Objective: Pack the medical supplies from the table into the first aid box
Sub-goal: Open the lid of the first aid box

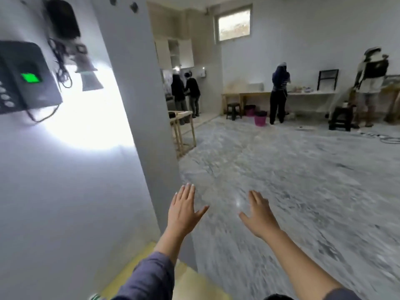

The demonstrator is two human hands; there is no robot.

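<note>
Both hands are empty, fingers spread: the left hand (184, 210) and right hand (260, 215) are held out flat over bare floor (303, 180). No first aid box or supplies can be made out near them, so packing looks unstarted. A wall corner (151, 148) stands close beside the left hand; ahead and right the floor lies open toward distant surfaces (311, 94) where people (279, 94) stand.

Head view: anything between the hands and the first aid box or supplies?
Cannot say: no first aid box or supplies can be made out. The left hand and right hand are open, empty, over bare floor. A wall corner stands at left; tables are far across the room.
</note>
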